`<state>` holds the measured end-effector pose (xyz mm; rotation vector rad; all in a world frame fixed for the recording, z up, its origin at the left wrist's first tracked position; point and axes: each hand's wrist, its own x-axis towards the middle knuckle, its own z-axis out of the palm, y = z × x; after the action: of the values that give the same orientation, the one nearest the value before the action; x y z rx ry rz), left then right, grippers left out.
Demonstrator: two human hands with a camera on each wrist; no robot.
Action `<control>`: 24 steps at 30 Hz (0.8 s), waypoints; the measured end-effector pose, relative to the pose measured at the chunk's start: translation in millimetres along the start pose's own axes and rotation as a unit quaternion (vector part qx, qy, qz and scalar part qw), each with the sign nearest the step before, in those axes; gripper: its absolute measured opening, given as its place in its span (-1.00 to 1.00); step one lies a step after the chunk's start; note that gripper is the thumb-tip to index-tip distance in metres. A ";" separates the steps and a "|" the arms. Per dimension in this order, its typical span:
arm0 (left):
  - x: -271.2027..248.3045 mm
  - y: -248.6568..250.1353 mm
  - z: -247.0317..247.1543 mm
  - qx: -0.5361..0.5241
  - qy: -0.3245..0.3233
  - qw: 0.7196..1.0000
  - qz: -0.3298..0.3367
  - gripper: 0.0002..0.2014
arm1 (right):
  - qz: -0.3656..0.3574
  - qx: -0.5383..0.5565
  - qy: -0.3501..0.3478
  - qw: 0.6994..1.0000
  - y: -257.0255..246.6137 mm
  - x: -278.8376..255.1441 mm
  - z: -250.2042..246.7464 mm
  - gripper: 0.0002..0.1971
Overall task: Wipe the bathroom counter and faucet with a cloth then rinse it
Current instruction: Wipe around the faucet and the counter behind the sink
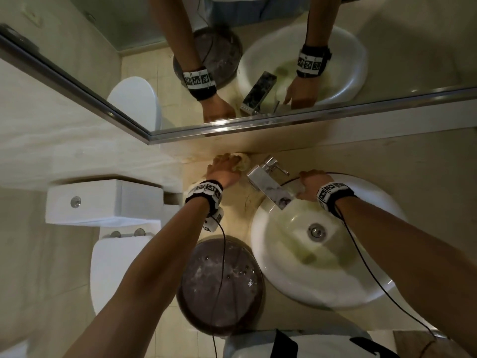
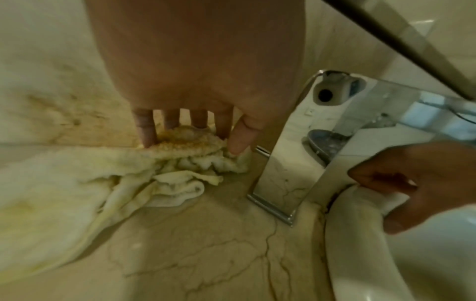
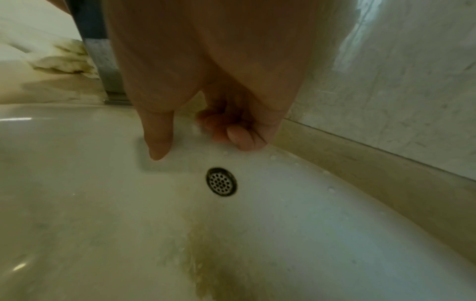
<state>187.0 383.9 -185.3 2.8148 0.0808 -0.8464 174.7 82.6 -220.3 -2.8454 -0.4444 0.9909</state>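
L hand (image 1: 222,168) presses the cloth (image 2: 180,160) onto the counter (image 2: 206,254) just left of the faucet (image 2: 291,163), right up vs the back wall; fingers (image 2: 146,130) curled down into the bunched top of it, thumb on the faucet side, so it's gripping the cloth, not just resting. Cloth is cream w/ a brown-yellow soiled patch under the fingertips; the rest trails loose away from the faucet. R hand (image 1: 311,184) is on the sink (image 3: 77,203) rim just right of the faucet, fingers curled over the edge, thumb pointing down into the bowl — bracing, nothing held as far as I can tell. Step in hand looks like scrubbing the stained seam beside the faucet base. To do it well, prob: keep firm downward pressure, short strokes along the wall joint, work toward the faucet foot w/o snagging cloth on its corner. Refold so a clean face meets the stone, else dirt just smears. Faucet body shows water spots, likely not wiped yet; sink bowl has yellowish streaks below the faucet, so rinse comes last.
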 end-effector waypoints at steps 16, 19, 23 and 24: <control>-30.0 -16.3 5.3 0.002 0.196 0.966 0.170 -0.41 | -0.050 0.007 -0.064 0.997 1.1 6.7 -38.7 -0.57; -42.9 -36.3 13.8 0.027 0.204 0.973 0.108 -0.53 | -0.124 -0.011 0.005 0.992 -7.3 9.6 -43.8 -0.20; -44.4 -47.3 25.7 -0.035 0.047 0.997 0.055 -0.29 | -0.182 -0.024 0.064 0.981 -22.4 21.1 -48.0 0.02; -44.5 -44.6 27.2 -0.042 0.020 0.997 0.060 -0.24 | -0.181 -0.030 0.057 0.981 -25.1 24.1 -50.5 0.06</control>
<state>130.3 422.1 -190.8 2.7270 -0.0460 -0.7424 218.0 114.1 -190.3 -2.7091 -0.9504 0.7521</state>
